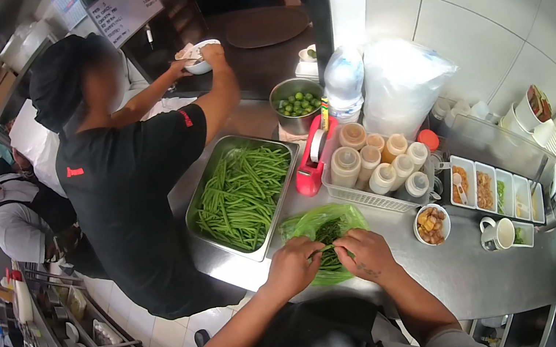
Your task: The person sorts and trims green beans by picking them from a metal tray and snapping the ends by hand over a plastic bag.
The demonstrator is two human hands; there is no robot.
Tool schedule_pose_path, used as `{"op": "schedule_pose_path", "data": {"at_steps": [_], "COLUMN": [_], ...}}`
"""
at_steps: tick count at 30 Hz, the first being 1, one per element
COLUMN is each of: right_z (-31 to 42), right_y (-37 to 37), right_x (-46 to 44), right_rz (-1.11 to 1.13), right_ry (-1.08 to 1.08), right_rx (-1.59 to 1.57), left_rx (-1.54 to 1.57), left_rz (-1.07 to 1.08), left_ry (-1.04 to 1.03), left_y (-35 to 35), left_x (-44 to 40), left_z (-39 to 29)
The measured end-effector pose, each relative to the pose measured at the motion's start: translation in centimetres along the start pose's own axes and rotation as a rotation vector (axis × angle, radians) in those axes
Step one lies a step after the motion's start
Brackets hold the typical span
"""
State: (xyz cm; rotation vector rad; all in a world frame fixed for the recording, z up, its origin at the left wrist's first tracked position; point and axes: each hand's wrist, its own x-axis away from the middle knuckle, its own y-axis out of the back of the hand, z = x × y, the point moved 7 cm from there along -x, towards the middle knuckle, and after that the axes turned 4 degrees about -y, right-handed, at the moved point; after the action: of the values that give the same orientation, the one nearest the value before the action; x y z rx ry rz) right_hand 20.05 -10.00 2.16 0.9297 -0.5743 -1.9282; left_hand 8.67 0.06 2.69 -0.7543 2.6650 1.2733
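Observation:
My left hand (295,267) and my right hand (366,254) face each other over a light green plastic bag (295,226). Both are closed in a pinch, and a green bean (323,248) spans the gap between their fingertips. Dark green trimmings (330,230) lie inside the bag below. Just beyond my left hand, a deep steel pan (260,254) holds a heap of long green beans (241,195).
A co-worker (133,176) at the left holds a white bowl (205,66). Past the bag stand a red tape dispenser (310,177), a basket (371,196) of sauce bottles and a pot (299,124) of small green limes. To the right are a cup (432,224) and condiment trays (492,188).

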Motion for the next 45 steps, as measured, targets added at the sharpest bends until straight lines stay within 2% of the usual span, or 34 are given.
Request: {"op": "schedule_pose_path", "data": {"at_steps": [6, 8, 9, 11, 12, 15, 17, 19, 20, 23, 24, 26, 27, 29, 32, 36, 38, 41, 43, 45], "right_z": [-0.3, -3.0, -3.4, -6.1, -6.3, -6.8, -7.3, -6.4, -6.3, -5.6, -5.2, -3.6, -3.5, -3.0, -2.3, -3.1, -5.7, -6.7, -7.1, -6.2], "right_y": [-0.9, -2.4, -3.1, -6.2, -6.5, -5.8, -5.3, -4.6, -4.7, -5.4, -5.1, -4.1, -3.8, -3.4, -3.0, -4.0, -4.7, -3.9, -4.2, -3.3], "right_x": [0.0, 1.0, 1.3, 2.7, 2.6, 2.4, 2.8, 2.2, 2.3, 2.5, 2.3, 1.6, 1.5, 1.0, 0.5, 0.8, 1.7, 1.9, 2.2, 2.1], "right_rz": [-0.063, -0.133, -0.135, -0.183, -0.259, -0.322, -0.258, 0.035, 0.035, -0.070, -0.069, -0.007, -0.008, 0.038, 0.007, -0.043, -0.132, -0.031, -0.010, -0.151], "right_ry": [-0.053, -0.340, -0.349, -0.794, -0.888, -0.899, -0.858, -0.622, -0.623, -0.598, -0.601, -0.472, -0.473, -0.377, -0.260, -0.332, -0.583, -0.667, -0.581, -0.415], "right_rx": [-0.065, -0.442, -0.433, -1.051, -1.184, -1.271, -1.151, -0.407, -0.405, -0.822, -0.821, -0.702, -0.702, -0.513, -0.378, -0.405, -0.444, -0.341, -0.257, -0.249], "left_rx": [0.024, 0.091, 0.154, 0.218, 0.269, 0.259, 0.255, 0.256, 0.234, 0.207, 0.202, 0.214, 0.221, 0.230, 0.251, 0.227, 0.210, 0.220, 0.238, 0.327], "left_rz": [0.003, -0.003, -0.009, -0.025, -0.048, -0.027, -0.035, -0.041, -0.050, -0.053, -0.045, -0.025, -0.010, 0.006, 0.022, 0.030, 0.030, -0.016, -0.066, -0.278], "left_ry": [0.010, 0.077, 0.146, 0.180, 0.220, 0.294, 0.317, 0.341, 0.322, 0.303, 0.304, 0.304, 0.301, 0.321, 0.342, 0.343, 0.330, 0.376, 0.436, 0.456], "left_y": [-0.3, -0.1, -0.4, -1.4, -1.4, -1.4, -1.4, -1.3, -1.2, -0.9, -1.0, -1.1, -1.2, -1.3, -1.5, -1.5, -1.5, -0.9, -0.1, 1.3], "left_x": [0.4, 0.4, 0.4, 0.8, 0.9, 1.3, 1.6, 1.7, 1.6, 1.2, 1.2, 1.2, 1.2, 1.3, 1.6, 1.7, 1.8, 2.4, 3.2, 4.2], "left_z": [0.1, 0.1, 0.4, 1.2, 1.6, 1.9, 2.7, 3.1, 3.1, 3.0, 2.9, 2.5, 2.4, 2.6, 3.1, 2.9, 2.9, 3.9, 5.8, 9.3]}}
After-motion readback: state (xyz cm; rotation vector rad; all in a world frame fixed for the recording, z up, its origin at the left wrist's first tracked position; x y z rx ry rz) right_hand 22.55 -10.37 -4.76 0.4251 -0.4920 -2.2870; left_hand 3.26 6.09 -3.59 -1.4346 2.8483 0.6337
